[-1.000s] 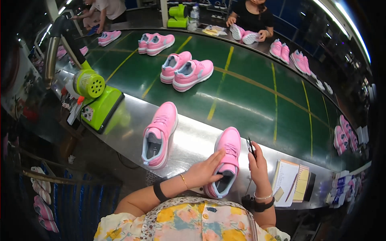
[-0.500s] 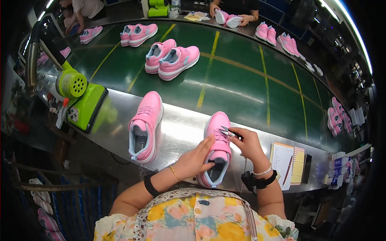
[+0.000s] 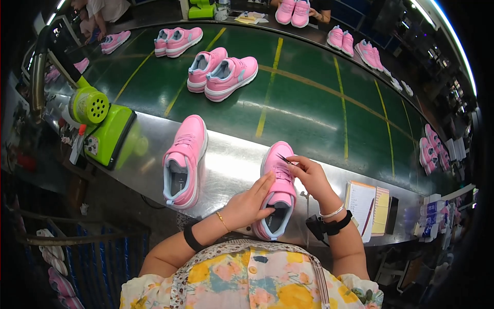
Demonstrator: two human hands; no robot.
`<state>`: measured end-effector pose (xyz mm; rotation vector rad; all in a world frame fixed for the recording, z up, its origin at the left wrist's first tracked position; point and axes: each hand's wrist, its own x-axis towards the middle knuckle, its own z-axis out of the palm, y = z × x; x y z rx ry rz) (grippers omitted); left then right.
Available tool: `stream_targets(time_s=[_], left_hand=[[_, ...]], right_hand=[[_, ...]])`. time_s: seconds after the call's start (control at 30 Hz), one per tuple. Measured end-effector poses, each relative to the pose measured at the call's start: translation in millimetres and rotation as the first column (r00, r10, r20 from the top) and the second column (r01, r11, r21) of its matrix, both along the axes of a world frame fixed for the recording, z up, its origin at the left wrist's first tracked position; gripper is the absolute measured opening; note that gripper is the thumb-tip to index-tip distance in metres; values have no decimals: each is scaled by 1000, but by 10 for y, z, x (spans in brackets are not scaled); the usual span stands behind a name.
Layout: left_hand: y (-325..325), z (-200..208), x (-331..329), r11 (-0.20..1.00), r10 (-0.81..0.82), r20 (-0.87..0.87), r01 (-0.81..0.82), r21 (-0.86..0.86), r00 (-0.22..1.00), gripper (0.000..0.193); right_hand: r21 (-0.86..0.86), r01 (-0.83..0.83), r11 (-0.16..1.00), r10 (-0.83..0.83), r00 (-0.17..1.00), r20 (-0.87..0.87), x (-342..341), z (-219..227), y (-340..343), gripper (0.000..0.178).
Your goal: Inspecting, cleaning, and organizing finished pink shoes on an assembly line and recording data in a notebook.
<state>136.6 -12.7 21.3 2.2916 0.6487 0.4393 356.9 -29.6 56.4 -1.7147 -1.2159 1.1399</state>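
A pink sneaker (image 3: 281, 198) with light blue lining stands on the metal bench edge in front of me, its toe pointing away. My left hand (image 3: 253, 200) steadies it from the left, fingers along the strap and thumb at the collar opening. My right hand (image 3: 307, 174) is closed round small thread snips (image 3: 284, 159), whose dark pointed blades lie over the front of the laces. Most of the snips' handle is hidden by my fingers. Left of my left hand stands a matching pink sneaker (image 3: 185, 160), which neither hand touches.
A green machine (image 3: 105, 136) stands on the left. Beyond the metal edge runs a green conveyor belt (image 3: 303, 110) with a pair of pink sneakers (image 3: 222, 77). An open notebook (image 3: 359, 203) with a pen lies at right. Across the belt, a person's hand (image 3: 321, 16) is beside other pink sneakers.
My right hand has moved slightly, and the snips now point further up toward the toe. My left hand has stayed on the sneaker. Across the belt, the person has raised and turned a pair.
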Motion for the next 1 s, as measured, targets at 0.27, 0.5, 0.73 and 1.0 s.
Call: stream_targets(time_s=[0.27,0.5,0.73,1.0], left_hand=[[81,-5,-16,999,-42,35,43,-8,999,87],[88,20,-10,995,-51,-39,48,-85,998,91],[85,-4,3,997,-43,-18,41,-71,999,90],[81,-1,18,997,-38,-24,36,-69,999,88]], right_hand=[[48,11,999,-10,1000,-26,116,-146,-74,29],[54,-73,996,68,993,94,165,-200,-76,28],[-6,-144,990,144,981,131,191,-97,24,28],[13,-180,984,175,970,169,213,-134,71,26]])
